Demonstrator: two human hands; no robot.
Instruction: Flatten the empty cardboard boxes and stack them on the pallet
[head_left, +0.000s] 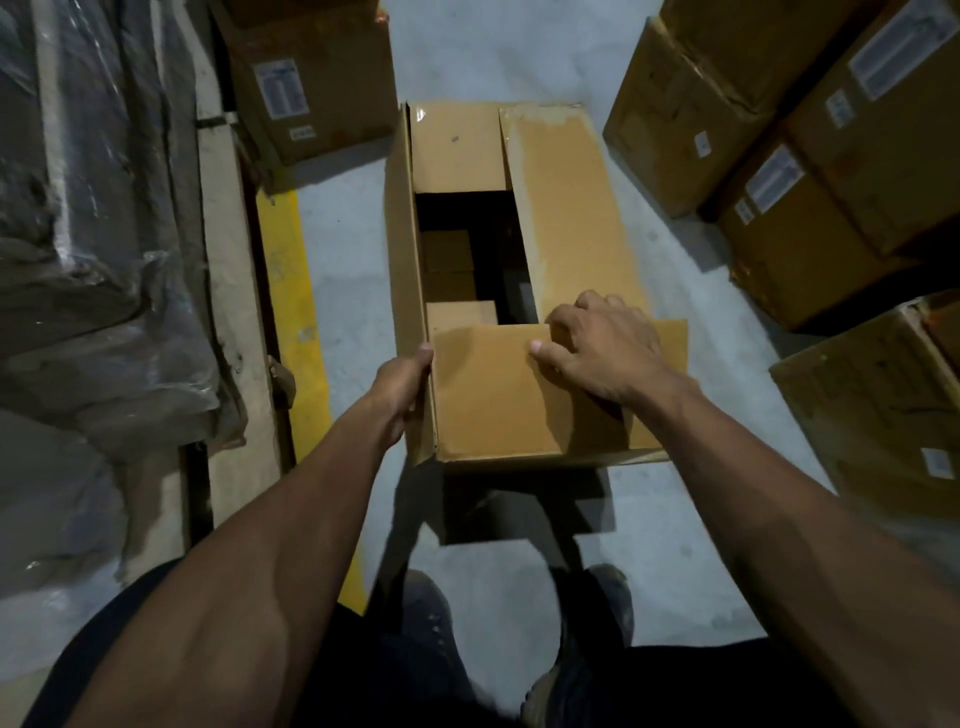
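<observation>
Evidently light and stiff yet easily creased, the long brown corrugated cardboard box (519, 291) stands on the grey floor between the feet, left hand (402, 387) gripping its near-left corner edge, right hand (597, 348) curled over the near flap.
</observation>
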